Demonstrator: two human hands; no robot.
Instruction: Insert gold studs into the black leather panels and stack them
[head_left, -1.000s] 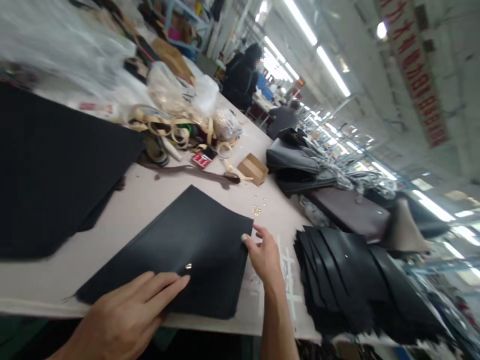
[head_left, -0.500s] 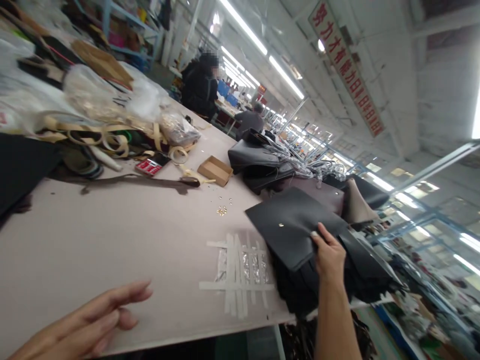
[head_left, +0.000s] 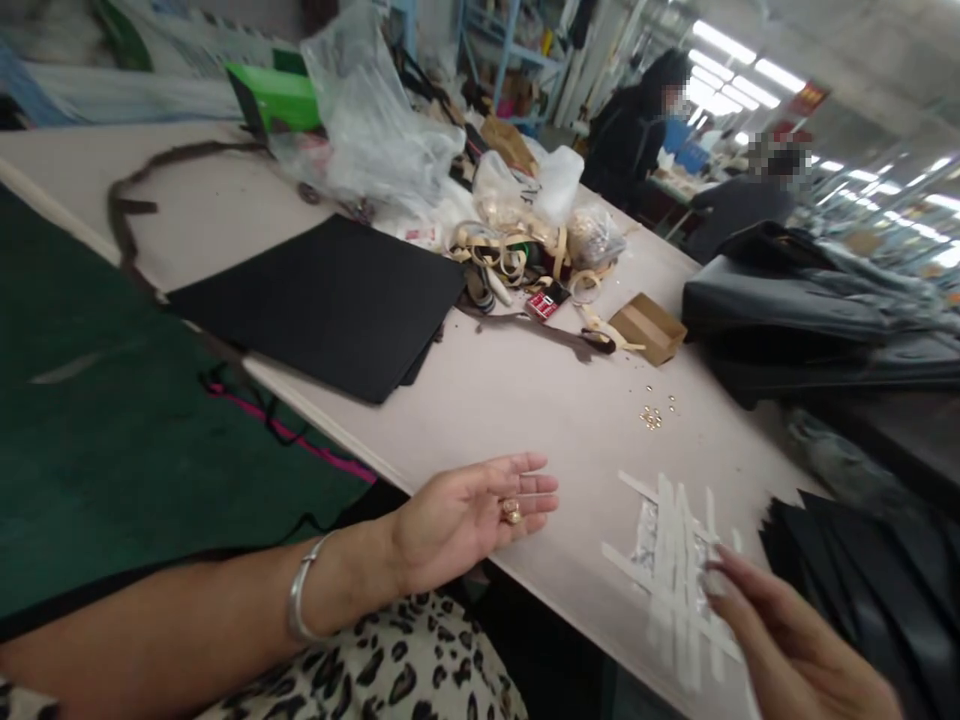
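My left hand (head_left: 472, 510) is held palm up over the table's front edge, fingers stretched out and slightly apart. A small gold-coloured piece (head_left: 511, 511) shows at its fingers; I cannot tell whether it is a worn ring or a loose part. At the lower right, my right hand (head_left: 787, 630) has thumb and fingertips pinched together above the taped patch (head_left: 679, 570); anything between them is hidden. Black sheets (head_left: 855, 590) lie piled beside that hand. Several small gold-coloured metal pieces (head_left: 652, 417) lie scattered beyond the tape strips.
A stack of black panels (head_left: 322, 310) lies at the left table edge. Behind are clear plastic bags (head_left: 382, 110), strap coils (head_left: 514, 260) and a small cardboard box (head_left: 649, 328). Dark bags (head_left: 795, 310) are heaped at the right. Two people (head_left: 630, 125) are farther back.
My view has swung left. The black panel that my right hand gripped is out of it, and that hand is now pinched over the tape. My left hand has turned palm up.
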